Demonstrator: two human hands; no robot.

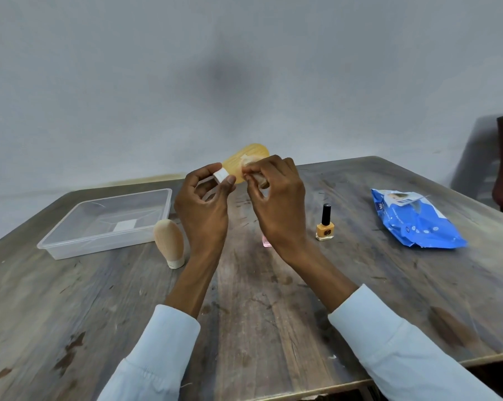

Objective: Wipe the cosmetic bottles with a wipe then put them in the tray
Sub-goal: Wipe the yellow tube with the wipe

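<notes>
Two hands are raised together above the middle of the table (259, 314), and the wiping step looks to be in hand. The left hand (204, 204) pinches the white cap of a yellow bottle (243, 164) between thumb and fingertips, holding it tilted with its rounded base up and away. The right hand (276, 198) presses a bunched wipe (251, 162) against the bottle's side, fingers curled round the wipe.

Outward from there, a beige bottle (169, 241) stands cap-down just right of the tray (53, 247), which sits toward the table's left edge and holds no bottle yet. Behind the right wrist a small pink item (265, 243) peeks out; what it is cannot be told. A nail polish (325, 225) stands upright further right, and a blue wipes pack (415, 221) lies near the right edge.

By my judgement this is the first bottle of several. Next calls for finishing the rub, then carrying the bottle left to the tray while the right hand keeps the wipe.
</notes>
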